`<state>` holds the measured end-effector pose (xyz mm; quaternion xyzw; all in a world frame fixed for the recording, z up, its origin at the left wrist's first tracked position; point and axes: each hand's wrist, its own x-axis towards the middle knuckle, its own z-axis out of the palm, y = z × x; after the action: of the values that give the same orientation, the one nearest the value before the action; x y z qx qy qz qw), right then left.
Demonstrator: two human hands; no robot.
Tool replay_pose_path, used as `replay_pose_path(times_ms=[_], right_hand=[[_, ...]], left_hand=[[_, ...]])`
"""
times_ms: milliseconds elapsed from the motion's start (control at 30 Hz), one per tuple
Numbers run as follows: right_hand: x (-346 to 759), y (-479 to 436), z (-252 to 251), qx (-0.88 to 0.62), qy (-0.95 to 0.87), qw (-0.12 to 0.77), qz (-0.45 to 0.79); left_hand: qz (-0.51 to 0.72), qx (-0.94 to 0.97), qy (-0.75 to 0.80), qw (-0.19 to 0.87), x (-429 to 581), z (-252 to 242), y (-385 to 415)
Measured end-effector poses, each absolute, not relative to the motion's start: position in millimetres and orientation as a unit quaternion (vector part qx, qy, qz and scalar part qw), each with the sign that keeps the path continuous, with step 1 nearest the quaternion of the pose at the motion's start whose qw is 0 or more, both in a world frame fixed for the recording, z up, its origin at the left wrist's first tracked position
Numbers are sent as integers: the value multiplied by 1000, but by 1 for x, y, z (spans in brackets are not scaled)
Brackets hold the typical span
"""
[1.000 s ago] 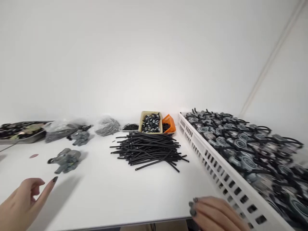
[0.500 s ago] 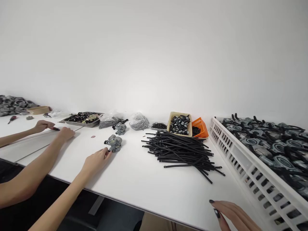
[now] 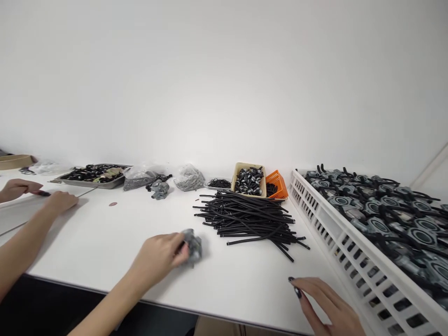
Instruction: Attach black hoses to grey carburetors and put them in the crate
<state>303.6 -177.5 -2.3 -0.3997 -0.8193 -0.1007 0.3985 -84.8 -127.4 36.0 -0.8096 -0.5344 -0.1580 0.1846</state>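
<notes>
My left hand (image 3: 157, 259) is closed around a grey cast-metal part (image 3: 192, 247), which looks like a small carburetor, low over the white table (image 3: 241, 275). The part is slightly blurred and partly covered by my fingers. At the lower right, near the white crate, my right hand (image 3: 324, 303) is held with thumb and forefinger apart and nothing seen between them. A pile of black rubber hoses (image 3: 248, 217) lies between and beyond my hands. Another grey cast-metal part (image 3: 160, 189) sits farther back on the table.
A white slatted crate (image 3: 332, 221) full of grey metal parts with black hoses stands at right. Along the wall are a cream basket (image 3: 234, 179), an orange basket (image 3: 283, 189), a plastic bag (image 3: 189, 177) and a metal tray (image 3: 112, 183). Another person's hands (image 3: 61, 203) work at left.
My left hand has taken the nearer grey metal part and moved it right and toward me. The view has turned slightly right. My right hand stays near the crate, its fingers a little wider.
</notes>
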Motion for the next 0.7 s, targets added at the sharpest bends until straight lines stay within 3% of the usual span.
replay_pose_path(times_ms=[167,400,700], right_hand=[[273,-149,17,-410,-797,443,-27],[247,-57,57,-460,-741,477,106],[210,86,63,-540,-763,343,95]], left_hand=[[-210,-898,-360,140,3,39,-121],[-258,-903,-334,79,63,31,-70],[-412,-865,-288,-4,56,12,-43]])
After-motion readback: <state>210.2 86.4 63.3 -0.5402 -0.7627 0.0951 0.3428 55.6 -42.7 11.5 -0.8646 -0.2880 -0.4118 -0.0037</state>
